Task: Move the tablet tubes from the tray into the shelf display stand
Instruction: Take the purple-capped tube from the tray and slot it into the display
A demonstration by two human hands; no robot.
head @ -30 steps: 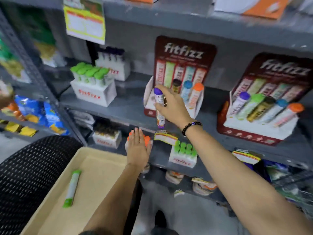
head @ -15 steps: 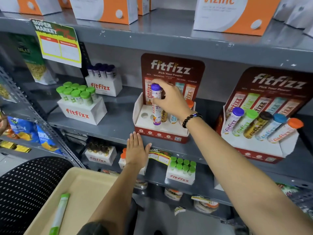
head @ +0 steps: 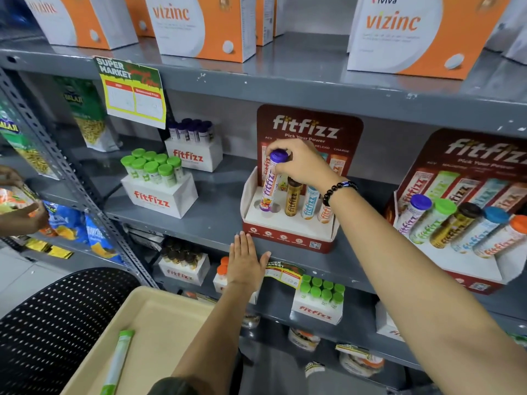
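1. Shelf [head: 216,220]: grey metal; carries display stand [head: 288,223] lettered "fitfizz Pick Your Power".
2. Tray [head: 171,317]: holds one green-capped tube [head: 117,363].
3. Right hand [head: 302,163]: grip closed on purple-capped tube [head: 271,181], base in stand's second hole from left.
4. Left hand [head: 245,263]: open, flat, empty, at shelf edge.

"fitfizz – Pick Your Power" is showing on the display stand [head: 309,129]; "vizinc" on orange boxes [head: 205,24] above; "SUPER MARKET" on the shelf tag [head: 132,91].

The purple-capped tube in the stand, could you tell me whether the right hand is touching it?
Touching. The head view shows the right hand with fingers wrapped over the cap of the purple-capped tube.
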